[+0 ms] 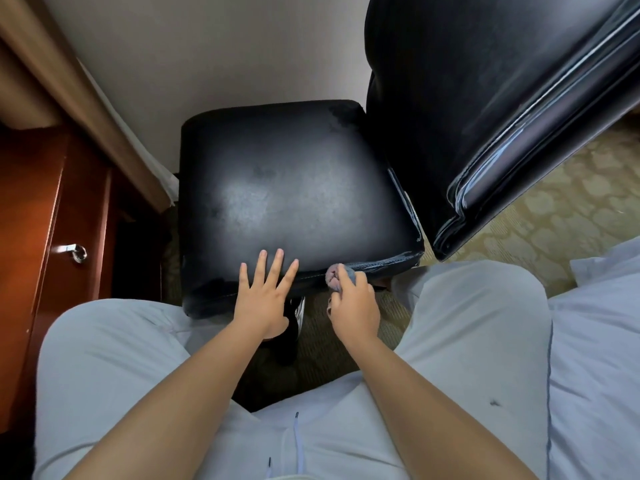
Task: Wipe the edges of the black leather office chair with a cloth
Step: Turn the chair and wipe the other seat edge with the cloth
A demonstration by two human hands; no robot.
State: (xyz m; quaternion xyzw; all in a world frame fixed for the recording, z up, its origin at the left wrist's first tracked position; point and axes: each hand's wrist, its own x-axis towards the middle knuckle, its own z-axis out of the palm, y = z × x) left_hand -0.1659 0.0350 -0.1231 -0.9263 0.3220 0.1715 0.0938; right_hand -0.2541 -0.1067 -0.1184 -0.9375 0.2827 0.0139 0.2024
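Observation:
The black leather office chair fills the middle of the view, its seat facing me and its backrest rising at the upper right. My left hand lies flat and spread on the near edge of the seat. Just to its right, my right hand is closed around a small bunched grey and pink cloth. The cloth is pressed against the seam along the seat's near edge. Most of the cloth is hidden inside my fist.
A reddish wooden desk with a metal drawer handle stands at the left. White bedding lies at the right. My legs in light trousers flank the chair, and patterned carpet shows beyond the backrest.

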